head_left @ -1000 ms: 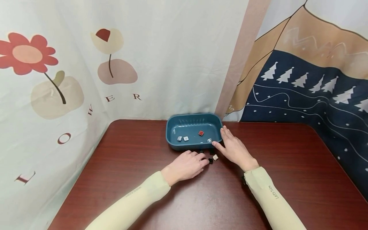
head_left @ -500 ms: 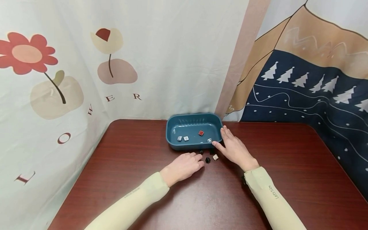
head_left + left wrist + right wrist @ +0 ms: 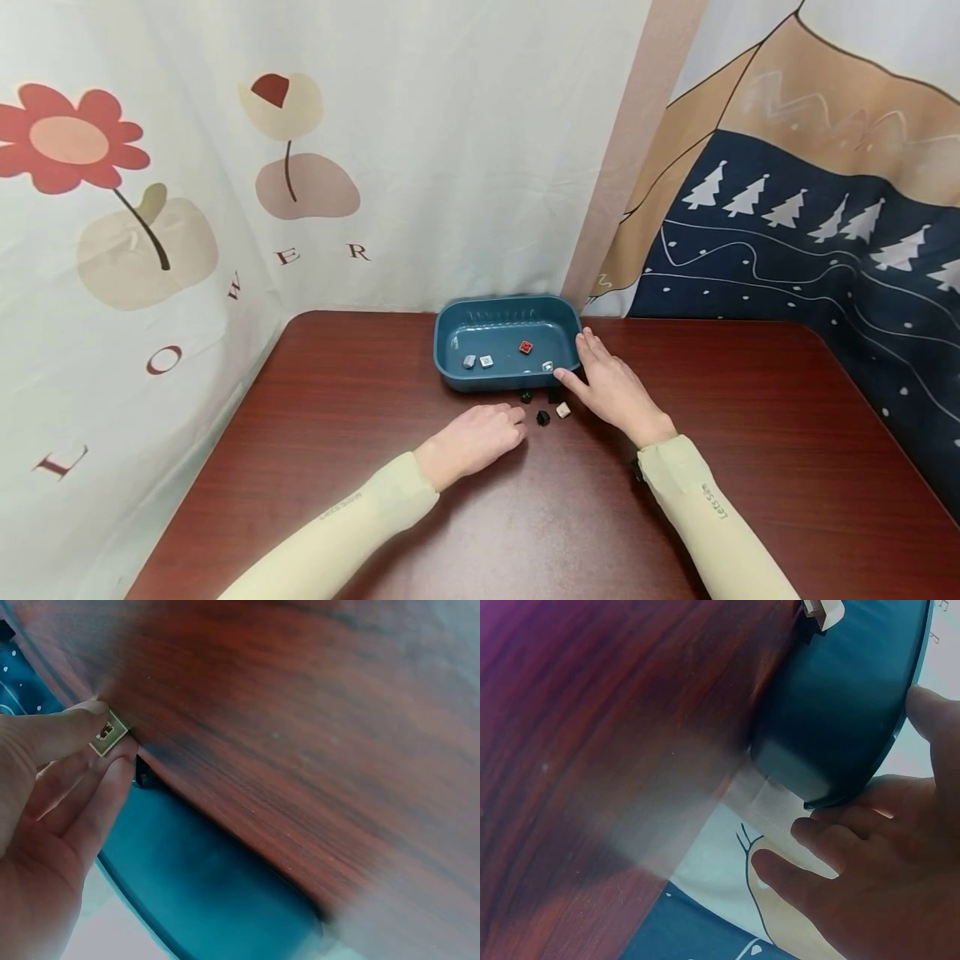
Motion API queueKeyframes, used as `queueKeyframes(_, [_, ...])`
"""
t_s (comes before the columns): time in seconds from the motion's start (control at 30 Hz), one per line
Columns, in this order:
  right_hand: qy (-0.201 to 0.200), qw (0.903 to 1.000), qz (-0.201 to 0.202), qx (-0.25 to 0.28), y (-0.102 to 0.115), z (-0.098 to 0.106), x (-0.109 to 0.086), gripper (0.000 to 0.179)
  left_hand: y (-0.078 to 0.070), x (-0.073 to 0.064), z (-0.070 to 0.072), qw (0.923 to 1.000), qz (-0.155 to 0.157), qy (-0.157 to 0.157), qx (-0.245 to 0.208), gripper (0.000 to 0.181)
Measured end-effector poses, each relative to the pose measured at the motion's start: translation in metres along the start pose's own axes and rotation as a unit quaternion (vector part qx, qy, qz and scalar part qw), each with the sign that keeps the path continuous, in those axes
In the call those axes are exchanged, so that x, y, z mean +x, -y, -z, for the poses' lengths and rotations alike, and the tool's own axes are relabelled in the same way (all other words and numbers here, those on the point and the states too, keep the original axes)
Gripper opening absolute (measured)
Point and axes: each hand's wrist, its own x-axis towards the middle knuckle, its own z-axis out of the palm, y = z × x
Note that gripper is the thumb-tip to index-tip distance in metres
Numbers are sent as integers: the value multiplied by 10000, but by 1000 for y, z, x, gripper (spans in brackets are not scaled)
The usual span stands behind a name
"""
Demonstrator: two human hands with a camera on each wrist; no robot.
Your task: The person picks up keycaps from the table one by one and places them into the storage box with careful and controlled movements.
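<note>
My left hand (image 3: 476,435) is low over the table in front of a blue tray (image 3: 487,384). In the left wrist view, its thumb and fingertips pinch a small cream keycap (image 3: 110,733) with a square rim and a dark mark. My right hand (image 3: 615,392) rests on the tray's right end, thumb at the near rim, fingers extended along the side. Between the hands a white keycap (image 3: 563,410) and a black keycap (image 3: 543,417) lie on the table. Another black keycap (image 3: 526,397) and a dark piece (image 3: 553,396) sit close against the tray's front wall.
Inside the tray are a red keycap (image 3: 526,347), a grey piece (image 3: 469,362), a white keycap (image 3: 486,362) and a pale one (image 3: 547,366) by the right thumb. The tray stands at the back edge of the brown table (image 3: 337,375), before a printed curtain (image 3: 450,167).
My left hand has drawn back to the left, away from the loose pieces. The black keycap beside its fingertips shifted slightly left and shows fully. My right hand has kept its place.
</note>
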Motion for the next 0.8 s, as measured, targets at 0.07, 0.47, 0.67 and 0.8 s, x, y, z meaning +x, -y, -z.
queueKeyframes(0.07, [10, 10000, -1, 0, 0, 0, 0, 85, 0, 0, 0, 10000, -7, -6, -27, 11])
queueKeyframes(0.47, [-34, 10000, 40, 7, -1, 0, 1, 85, -2, -1, 6, 9999, -36, -120, -76, 12])
queueKeyframes(0.67, [-86, 9999, 53, -3, -3, -1, 1, 85, 0, 0, 16, 9984, -4, -541, -178, 12])
queueKeyframes(0.8, [-44, 10000, 34, 8, -3, -1, 1, 85, 5, 0, 21, 9949, -4, -961, -314, 14])
